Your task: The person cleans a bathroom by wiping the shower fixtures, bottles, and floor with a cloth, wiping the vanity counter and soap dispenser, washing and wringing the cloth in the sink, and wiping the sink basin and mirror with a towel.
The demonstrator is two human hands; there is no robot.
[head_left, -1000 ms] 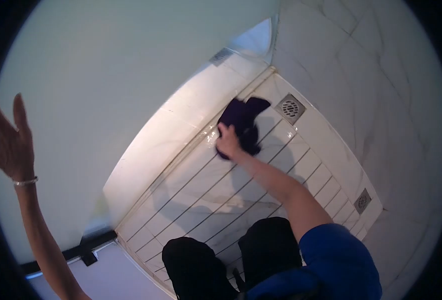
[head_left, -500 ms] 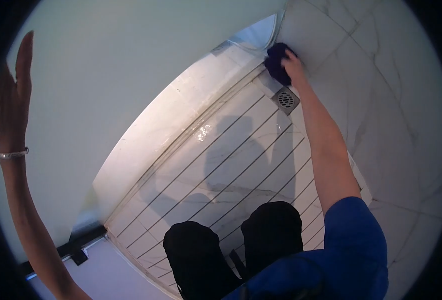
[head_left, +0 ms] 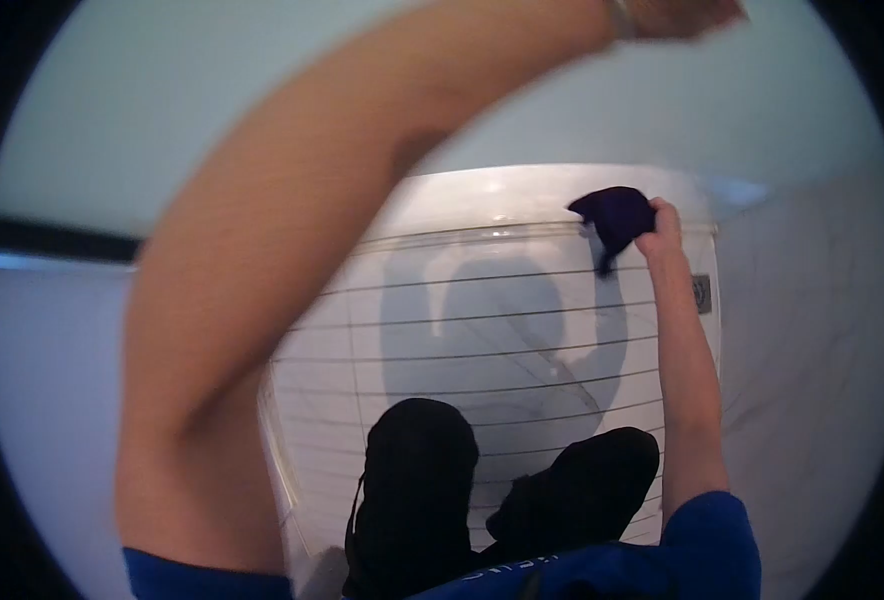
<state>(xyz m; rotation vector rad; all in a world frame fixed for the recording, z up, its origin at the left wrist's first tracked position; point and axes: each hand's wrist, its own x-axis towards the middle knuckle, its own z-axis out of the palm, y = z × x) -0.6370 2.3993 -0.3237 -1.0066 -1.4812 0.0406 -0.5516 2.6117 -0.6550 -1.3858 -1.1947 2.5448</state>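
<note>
A dark purple cloth (head_left: 619,217) hangs from my right hand (head_left: 666,228), whose fingers are closed on its right end. It is bunched at the low white ledge and droops over the floor's edge, one corner pointing down. My left arm stretches large across the view, in front of the frosted pale panel. At the top right, my left hand (head_left: 684,14) is blurred and partly cut off by the frame. Its fingers do not show clearly, and I cannot tell whether it touches the panel.
Below me is a white slatted, marbled floor (head_left: 442,345) with wet shine. A square metal drain (head_left: 701,293) lies in its right corner. The white ledge (head_left: 482,190) runs along the far side. A marbled wall (head_left: 802,330) is at right; a dark rail (head_left: 62,240) is at left.
My view has turned. My right hand has brought the cloth from the corner by the drain onto the ledge. My left hand has swung from the far left to the top right.
</note>
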